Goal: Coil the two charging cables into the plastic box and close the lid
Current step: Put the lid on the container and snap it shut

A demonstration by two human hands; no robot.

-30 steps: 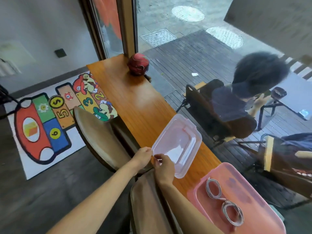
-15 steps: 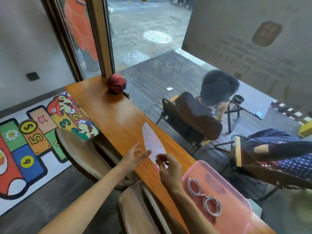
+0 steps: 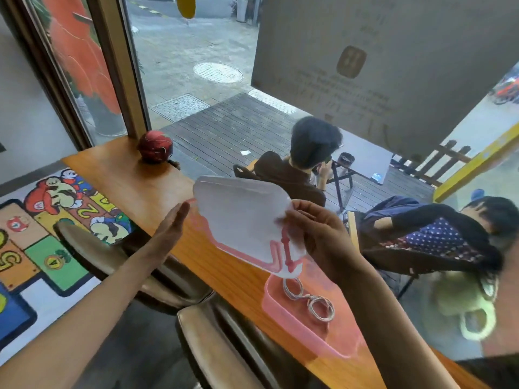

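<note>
Lid point(image 3: 241, 220) light, thin, flexible; pinched at edge by right hand point(image 3: 317, 237). Left hand point(image 3: 171, 228) flat, empty, alongside.

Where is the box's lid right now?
The lid is off the counter, tilted, pinched by the right hand, above the near-left end of the pink box.

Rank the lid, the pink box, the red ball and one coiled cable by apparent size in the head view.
1. lid, though nearest the camera
2. pink box, partly hidden, so these two are unsure
3. red ball
4. coiled cable
</note>
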